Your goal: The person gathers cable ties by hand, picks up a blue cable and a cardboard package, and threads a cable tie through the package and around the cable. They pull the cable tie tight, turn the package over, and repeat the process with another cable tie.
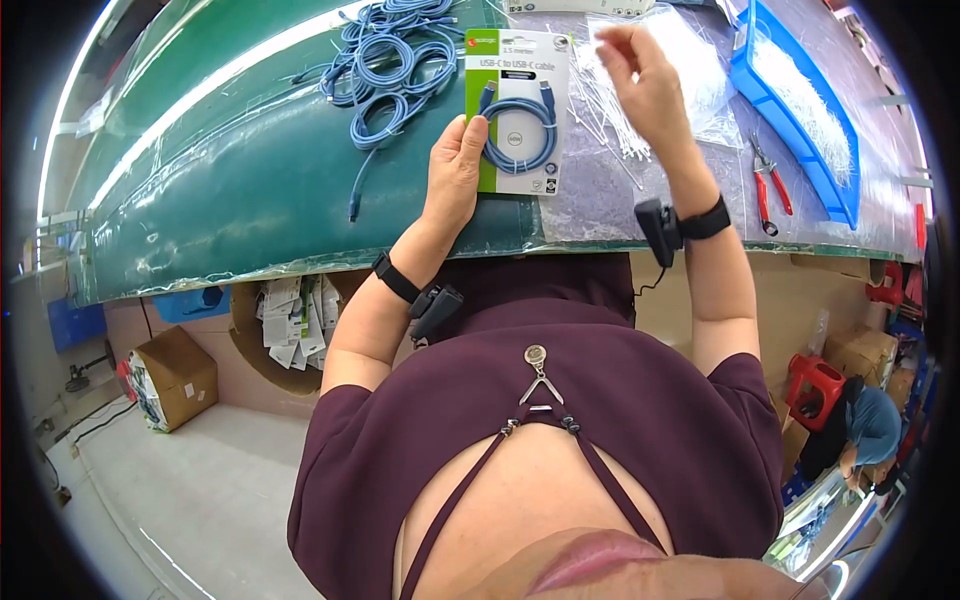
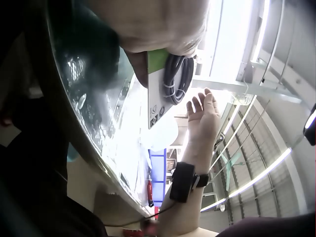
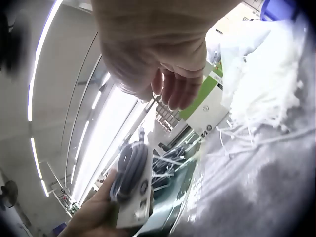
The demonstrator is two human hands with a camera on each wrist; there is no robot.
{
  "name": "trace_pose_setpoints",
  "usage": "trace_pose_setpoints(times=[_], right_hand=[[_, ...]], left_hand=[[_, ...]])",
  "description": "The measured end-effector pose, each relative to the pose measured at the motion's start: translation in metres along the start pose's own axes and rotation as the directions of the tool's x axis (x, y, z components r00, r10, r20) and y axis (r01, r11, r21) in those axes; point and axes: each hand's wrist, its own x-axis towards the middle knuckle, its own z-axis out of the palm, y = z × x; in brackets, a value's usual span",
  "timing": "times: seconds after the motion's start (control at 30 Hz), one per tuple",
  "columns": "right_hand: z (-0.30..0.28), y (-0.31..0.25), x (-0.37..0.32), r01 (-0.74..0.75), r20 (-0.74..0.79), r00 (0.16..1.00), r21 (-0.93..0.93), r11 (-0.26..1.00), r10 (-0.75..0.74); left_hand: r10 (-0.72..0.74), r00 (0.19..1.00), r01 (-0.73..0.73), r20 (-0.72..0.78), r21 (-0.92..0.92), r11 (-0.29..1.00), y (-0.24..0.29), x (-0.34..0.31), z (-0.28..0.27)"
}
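My left hand [image 1: 456,172] grips the left edge of a green and white card [image 1: 538,180], thumb on its front. A coiled blue cable [image 1: 518,165] lies against the card, tied at its sides, with both connectors at the top. To the right of the card my right hand [image 1: 650,95] is raised with bent, relaxed fingers and nothing visible in it. In the left wrist view the right hand [image 2: 203,116] shows beyond the card [image 2: 155,94]. The right wrist view has the right hand [image 3: 158,64] above the coiled cable [image 3: 131,170].
Several coiled blue cables [image 1: 385,70] lie at the back left of the green table [image 1: 250,200]. White ties [image 1: 615,125] and a clear bag [image 1: 690,70] are at the right. Beyond them are red-handled cutters [image 1: 768,190] and a blue tray [image 1: 800,150]. Boxes stand below.
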Motion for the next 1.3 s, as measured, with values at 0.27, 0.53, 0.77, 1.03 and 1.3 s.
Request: trace_pose_setpoints(times=[0.27,0.53,0.77,1.03,1.3], right_hand=[[0.039,-0.021,-0.061,-0.436,0.313,0.892,0.411,0.801,0.325],[0.042,-0.026,-0.066,-0.004,0.145,0.989,-0.009,1.0,0.005],[0.042,-0.034,-0.072,0.031,0.083,0.996,-0.03,0.999,-0.029],[0.046,-0.036,-0.077,-0.017,0.079,0.997,0.012,1.0,0.016],[0.056,-0.038,-0.082,0.112,-0.022,0.994,0.081,0.99,-0.11]], left_hand=[[0.052,0.998,-0.046,-0.047,0.134,0.99,0.003,0.004,-0.006],[0.53,0.74,-0.566,0.415,0.81,0.156,0.03,0.013,0.019],[0.515,0.744,-0.589,0.426,0.782,0.205,0.03,0.012,0.03],[0.45,0.803,-0.52,0.391,0.828,0.21,0.042,0.005,0.029],[0.44,0.798,-0.509,0.413,0.851,0.125,0.048,0.003,0.029]])
